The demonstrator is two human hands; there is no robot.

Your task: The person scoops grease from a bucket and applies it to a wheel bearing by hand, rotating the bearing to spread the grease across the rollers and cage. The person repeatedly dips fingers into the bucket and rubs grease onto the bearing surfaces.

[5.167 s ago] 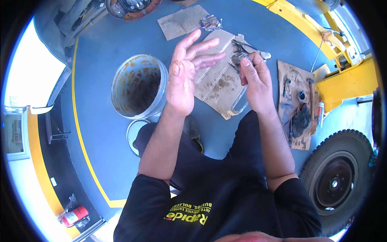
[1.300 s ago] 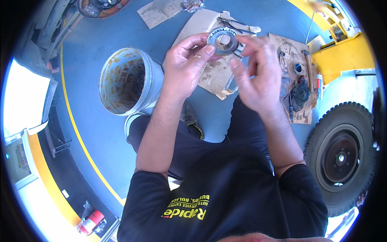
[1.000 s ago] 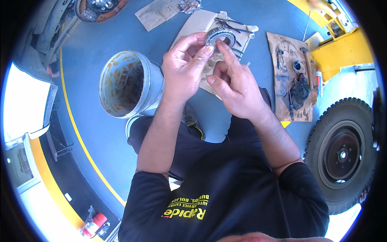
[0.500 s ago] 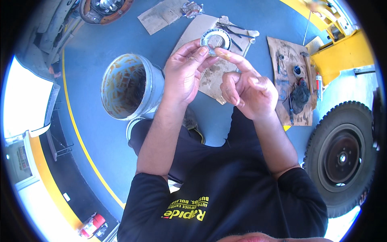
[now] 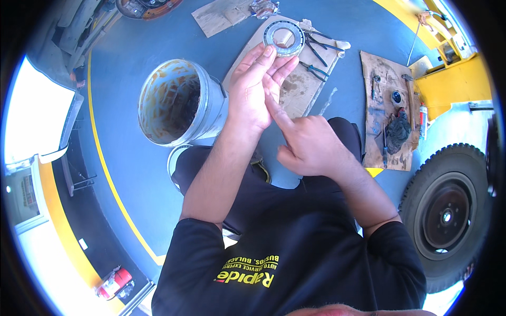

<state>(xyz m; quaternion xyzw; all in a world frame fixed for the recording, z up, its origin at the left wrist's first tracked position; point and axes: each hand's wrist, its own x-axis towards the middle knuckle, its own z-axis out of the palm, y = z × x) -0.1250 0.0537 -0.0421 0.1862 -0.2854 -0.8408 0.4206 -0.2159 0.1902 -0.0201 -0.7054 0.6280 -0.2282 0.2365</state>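
My left hand (image 5: 253,89) is raised in front of me, its thumb and fingers pinching the lower rim of a tapered roller bearing (image 5: 299,38). The bearing's round face is turned toward me, and rollers show around its ring. My right hand (image 5: 313,142) holds nothing. Its index finger is stretched out, with the tip against my left palm near the base of the fingers, while its other fingers curl in. Left of my left forearm stands a large pale bucket (image 5: 213,108), smeared inside with brownish-yellow grease.
Pliers (image 5: 316,71) lie on cardboard (image 5: 295,97) beyond my hands. Farther right, another cardboard sheet (image 5: 373,142) carries a hammer, a dark rag (image 5: 398,129) and a screwdriver. A big wheel (image 5: 445,216) stands at right. A red fire extinguisher (image 5: 115,283) is at lower left.
My right index finger has left the bearing's lower edge and come down to my left palm. The bearing has tilted to face me more and risen slightly in view.
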